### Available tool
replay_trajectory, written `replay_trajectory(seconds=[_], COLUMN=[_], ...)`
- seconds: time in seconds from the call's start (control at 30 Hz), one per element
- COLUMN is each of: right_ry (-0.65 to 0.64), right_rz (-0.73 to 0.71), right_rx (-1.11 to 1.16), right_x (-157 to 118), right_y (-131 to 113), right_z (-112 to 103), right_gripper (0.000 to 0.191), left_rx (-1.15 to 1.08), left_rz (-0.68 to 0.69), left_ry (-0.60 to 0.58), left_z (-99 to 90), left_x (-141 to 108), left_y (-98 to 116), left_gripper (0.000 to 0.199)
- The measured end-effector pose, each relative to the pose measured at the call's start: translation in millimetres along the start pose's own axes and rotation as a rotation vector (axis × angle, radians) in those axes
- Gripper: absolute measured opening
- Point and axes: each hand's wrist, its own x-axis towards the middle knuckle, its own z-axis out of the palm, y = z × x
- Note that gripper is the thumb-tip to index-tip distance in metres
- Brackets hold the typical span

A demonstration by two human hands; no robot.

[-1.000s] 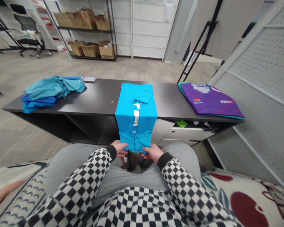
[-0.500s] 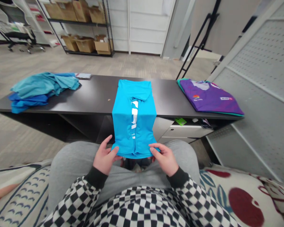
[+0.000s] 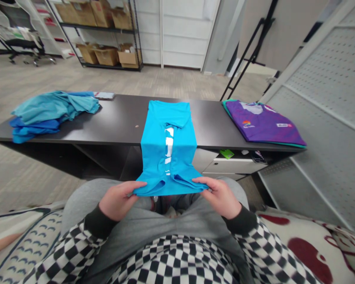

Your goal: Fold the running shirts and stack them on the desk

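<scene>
Blue shirt hem (image 3: 169,191) spread wider.

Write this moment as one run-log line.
folded bright-blue cloth garment: draped over front edge of long dark cabinet; left hand: holding its near left corner; right hand: holding its near right corner

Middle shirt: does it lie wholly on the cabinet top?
No, the shirt hangs past the front edge of the cabinet, its near end in the left hand and right hand.

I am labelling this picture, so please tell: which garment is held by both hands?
The bright blue garment in the middle: the left hand and right hand hold its near end. The crumpled pile and purple shirt lie untouched on either side.
</scene>
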Motion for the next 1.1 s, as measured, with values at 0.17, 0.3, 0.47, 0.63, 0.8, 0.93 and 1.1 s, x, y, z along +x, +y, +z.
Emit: replay_trajectory(seconds=[0.17,0.3,0.47,0.63,0.8,0.93,1.1], right_ry=[0.006,0.017,-0.163,-0.187,-0.195,-0.284,-0.321], right_rz=[-0.233,-0.342,-0.289,-0.006,0.049,0.088,0.144], right_rx=[-0.21,-0.164,0.235,0.567,0.665,0.751,0.812], right_x=[7.0,13.1,25.1,40.8,61.4,76.6,98.6], right_y=[-11.0,-22.4,-31.3,-24.8,-18.1,-22.8,-33.3], right_z=[-16.3,-29.2,-31.7,-22.1,-25.6,-37.6,-49.6], right_gripper=[0.035,0.022,0.008,0.029,0.041,0.044,0.045], left_rx=[0.064,-0.066,-0.522,-0.74,-0.848,-0.896,-0.936], left_rz=[0.249,0.276,0.034,-0.113,-0.206,-0.29,-0.264], left_ry=[-0.021,0.029,-0.235,-0.239,-0.288,-0.379,-0.414], left_z=[-8.4,-16.3,-19.5,-15.3,-22.2,-34.0,-44.6], left_x=[12.0,17.0,34.8,62.8,83.3,94.1,115.1], left_y=[9.7,31.6,49.6,50.9,64.8,66.4,61.7], left_gripper=[0.026,0.012,0.019,0.035,0.044,0.047,0.044])
